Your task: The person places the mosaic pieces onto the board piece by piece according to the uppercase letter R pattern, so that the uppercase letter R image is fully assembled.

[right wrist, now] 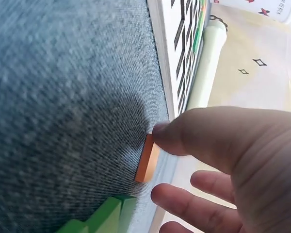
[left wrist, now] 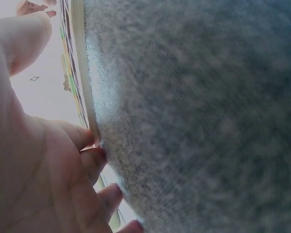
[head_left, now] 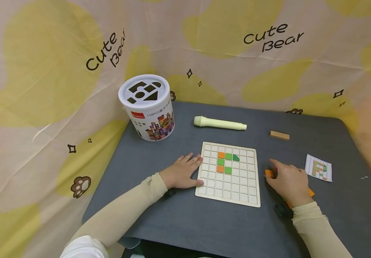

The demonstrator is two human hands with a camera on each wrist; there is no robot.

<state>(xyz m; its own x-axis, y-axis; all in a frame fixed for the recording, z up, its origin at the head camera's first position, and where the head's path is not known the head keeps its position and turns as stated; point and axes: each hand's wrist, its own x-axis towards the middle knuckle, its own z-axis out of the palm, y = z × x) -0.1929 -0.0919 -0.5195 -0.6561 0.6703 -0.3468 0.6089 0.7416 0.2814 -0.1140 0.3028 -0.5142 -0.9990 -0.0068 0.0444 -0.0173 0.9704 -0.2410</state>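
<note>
A white grid board point(head_left: 237, 186) in a pale wooden frame lies on the table, with several orange and green tiles point(head_left: 228, 156) in its upper left part. My left hand point(head_left: 181, 172) rests at the board's left edge, fingers spread and touching the frame. To the right of the board, my right hand point(head_left: 288, 182) reaches over a small orange tile point(right wrist: 147, 160) on the tabletop. Its thumb is at one end of that tile, while the other fingers stand apart from it. Green blocks point(right wrist: 106, 213) lie beside the tile, mostly hidden under this hand in the head view.
A printed pattern card point(head_left: 318, 168) lies right of my right hand. Behind the board are a pale green microphone-shaped stick point(head_left: 220, 123) and a wooden block point(head_left: 279, 135). A white bucket point(head_left: 148, 114) with shaped holes in its lid stands back left. Printed cloth point(head_left: 217, 71) hangs behind the table.
</note>
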